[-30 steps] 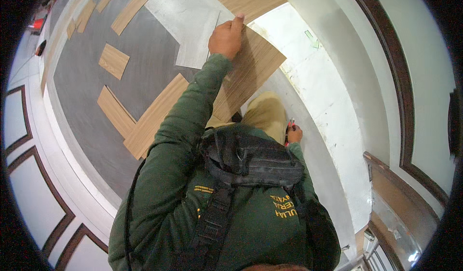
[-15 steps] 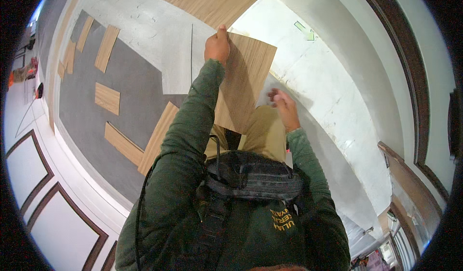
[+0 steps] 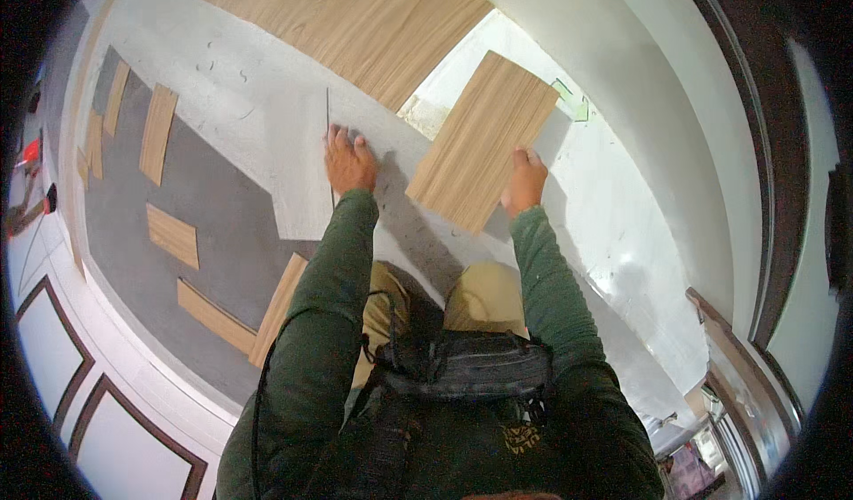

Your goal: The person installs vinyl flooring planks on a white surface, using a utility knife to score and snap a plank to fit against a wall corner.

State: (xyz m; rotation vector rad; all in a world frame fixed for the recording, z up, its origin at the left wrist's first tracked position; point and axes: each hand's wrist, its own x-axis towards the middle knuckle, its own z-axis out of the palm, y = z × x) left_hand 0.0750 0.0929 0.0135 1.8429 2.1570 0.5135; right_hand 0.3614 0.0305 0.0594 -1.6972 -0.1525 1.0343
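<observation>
My left hand (image 3: 350, 164) rests with fingers spread on a pale grey sheet (image 3: 300, 207), beside a thin dark line running lengthwise along it. My right hand (image 3: 524, 178) grips the lower right edge of a wood-grain plank (image 3: 475, 131), held raised and slanted over the floor, casting a shadow. Beyond both hands lies a larger stretch of wood-grain planking (image 3: 373, 20). My khaki-clad knees are below, behind a black bag at my waist.
Several wood-grain offcuts (image 3: 171, 238) lie on dark grey floor (image 3: 222, 269) at left. A white strip (image 3: 640, 233) with a green arrow mark runs along the right, beside a curved pale wall (image 3: 711, 144). A white panelled wall with brown trim (image 3: 124, 429) stands at lower left.
My left hand has let go of the plank and moved down-left onto the grey sheet. My right hand has risen from beside my leg and taken the plank, which has shifted right.
</observation>
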